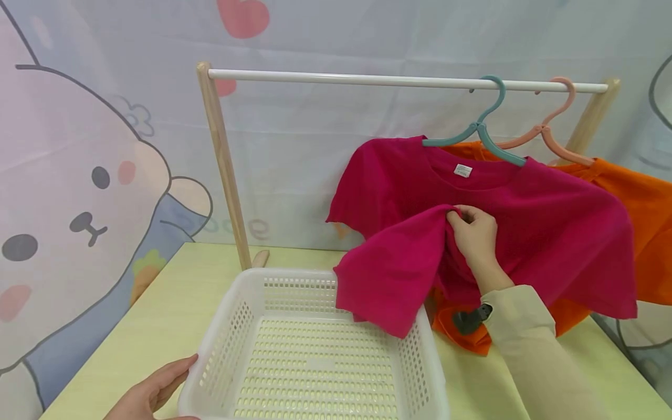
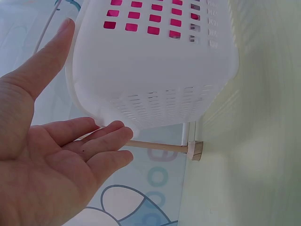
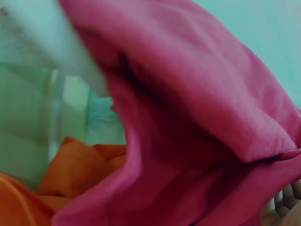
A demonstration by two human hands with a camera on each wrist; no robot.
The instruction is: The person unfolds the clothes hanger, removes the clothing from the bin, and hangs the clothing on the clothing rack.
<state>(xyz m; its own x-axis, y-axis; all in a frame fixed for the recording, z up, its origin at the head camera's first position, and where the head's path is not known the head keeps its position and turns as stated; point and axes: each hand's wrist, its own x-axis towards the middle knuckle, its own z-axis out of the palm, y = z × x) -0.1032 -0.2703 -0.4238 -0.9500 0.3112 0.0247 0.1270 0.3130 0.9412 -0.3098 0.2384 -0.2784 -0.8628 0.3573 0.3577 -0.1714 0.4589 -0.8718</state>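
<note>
My right hand (image 1: 476, 236) pinches a fold of a magenta T-shirt (image 1: 391, 262) in the head view. The shirt's neckline is on a teal hanger (image 1: 480, 125), and a loose part of it hangs over the back right of a white plastic basket (image 1: 299, 272). In the right wrist view the magenta cloth (image 3: 188, 94) fills most of the picture, with a bit of the hand at the lower right corner. At the basket's left side, my left hand (image 1: 152, 389) rests against the rim with fairly straight fingers, seen close up in the left wrist view.
A rack with a white rail (image 1: 336, 78) and wooden legs stands behind the basket. An orange shirt (image 1: 651, 221) on a pink hanger (image 1: 546, 128) hangs behind the magenta one. The pale yellow tabletop (image 1: 131, 326) lies left of the basket, before a cartoon-printed curtain (image 1: 315, 35).
</note>
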